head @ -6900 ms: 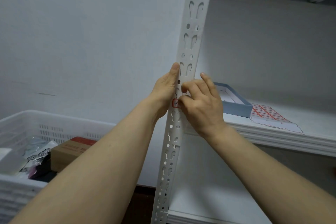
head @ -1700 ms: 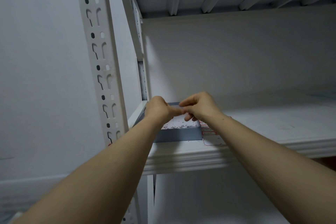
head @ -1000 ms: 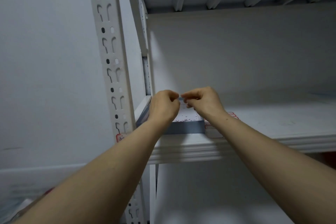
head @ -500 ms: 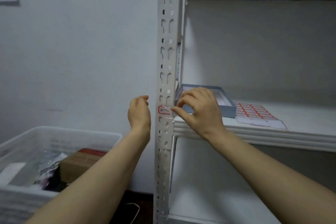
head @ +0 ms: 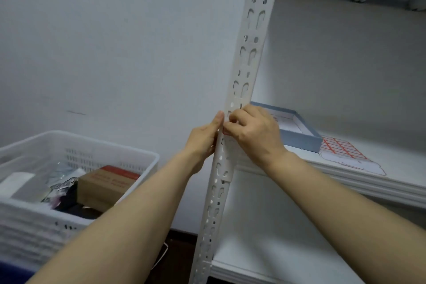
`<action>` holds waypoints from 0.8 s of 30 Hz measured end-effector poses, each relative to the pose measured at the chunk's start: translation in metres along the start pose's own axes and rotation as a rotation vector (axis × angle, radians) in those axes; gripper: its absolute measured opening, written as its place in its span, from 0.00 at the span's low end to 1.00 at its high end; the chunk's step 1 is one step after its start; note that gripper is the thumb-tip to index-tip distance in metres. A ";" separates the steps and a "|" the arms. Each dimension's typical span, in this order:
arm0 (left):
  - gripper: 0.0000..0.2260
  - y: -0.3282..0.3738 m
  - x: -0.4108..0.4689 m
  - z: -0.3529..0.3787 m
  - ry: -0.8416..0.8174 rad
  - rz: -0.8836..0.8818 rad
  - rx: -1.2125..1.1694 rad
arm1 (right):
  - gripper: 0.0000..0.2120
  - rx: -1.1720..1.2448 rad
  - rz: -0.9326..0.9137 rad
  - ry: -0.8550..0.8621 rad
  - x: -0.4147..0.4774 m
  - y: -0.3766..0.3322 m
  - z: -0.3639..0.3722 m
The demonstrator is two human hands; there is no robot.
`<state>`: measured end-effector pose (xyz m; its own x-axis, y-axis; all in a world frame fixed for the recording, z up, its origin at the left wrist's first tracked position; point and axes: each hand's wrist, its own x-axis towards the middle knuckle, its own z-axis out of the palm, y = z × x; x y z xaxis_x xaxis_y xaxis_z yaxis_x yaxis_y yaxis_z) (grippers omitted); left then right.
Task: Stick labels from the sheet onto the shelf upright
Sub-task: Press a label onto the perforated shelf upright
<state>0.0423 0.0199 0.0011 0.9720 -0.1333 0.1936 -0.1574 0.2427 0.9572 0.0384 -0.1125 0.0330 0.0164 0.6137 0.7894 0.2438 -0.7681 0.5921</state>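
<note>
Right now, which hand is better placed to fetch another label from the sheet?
Probably the right hand, pinching a label at the upright: the label sheet lies on the shelf on its side. The left hand rests on the upright's far side and would have to cross.

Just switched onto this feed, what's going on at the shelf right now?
A person is working at the white perforated shelf upright, at about the level of the shelf board. The right hand, fingers curled, holds a red-edged label against the upright's front face. The left hand holds the upright from its left side, thumb along the edge. The label sheet lies on the shelf board beside a shallow blue tray.
</note>
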 end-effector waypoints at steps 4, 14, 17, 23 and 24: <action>0.20 -0.003 0.001 -0.001 -0.010 0.005 0.003 | 0.08 -0.046 -0.038 0.021 0.000 -0.003 0.002; 0.21 -0.006 0.002 0.000 0.006 -0.012 -0.007 | 0.09 -0.022 -0.034 0.037 -0.004 -0.005 0.004; 0.21 -0.006 0.002 0.000 0.001 -0.011 -0.012 | 0.09 -0.006 -0.027 0.054 -0.003 -0.004 0.004; 0.21 -0.006 0.002 0.000 0.002 -0.014 -0.007 | 0.07 0.019 0.014 -0.021 -0.004 -0.003 0.004; 0.21 -0.006 0.002 -0.001 0.002 -0.017 -0.007 | 0.07 0.053 0.042 -0.039 -0.004 -0.003 0.003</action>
<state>0.0458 0.0190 -0.0047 0.9749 -0.1354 0.1766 -0.1395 0.2468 0.9590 0.0403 -0.1125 0.0280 0.0649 0.5890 0.8055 0.2929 -0.7829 0.5488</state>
